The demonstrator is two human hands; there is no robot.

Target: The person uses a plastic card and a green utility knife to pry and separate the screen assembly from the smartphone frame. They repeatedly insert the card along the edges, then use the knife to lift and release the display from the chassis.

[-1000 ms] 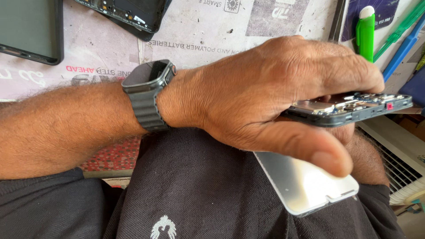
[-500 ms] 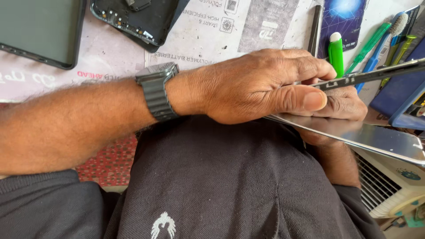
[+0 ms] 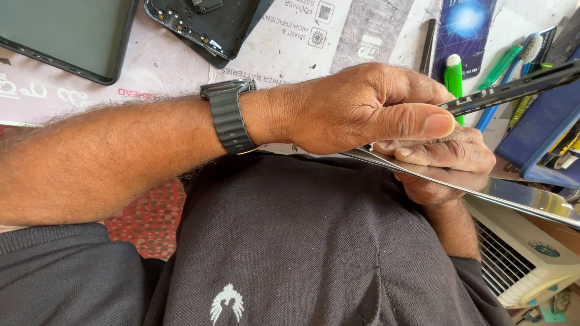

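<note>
At the far left of the bench lies a dark phone screen panel point(image 3: 57, 33), and just right of it an opened phone body point(image 3: 208, 24) with its insides showing, both on a printed paper sheet point(image 3: 338, 30). The left hand point(image 3: 368, 108), a black wristwatch point(image 3: 229, 118) on its wrist, crosses the lap with fingers curled together and the thumb pressed flat toward the edge of a dark phone frame point(image 3: 513, 87), seen edge-on. Beneath it the right hand point(image 3: 444, 160) grips a thin silvery back panel point(image 3: 513, 193), fingers closed around it. The two parts stand well apart at the right end, so the separating looks largely done; whether anything joins them near the hands I cannot tell. Room is tight rightward: green pens point(image 3: 453, 75), a blue case point(image 3: 538, 139) and a white vented appliance point(image 3: 519, 259) crowd close.
</note>
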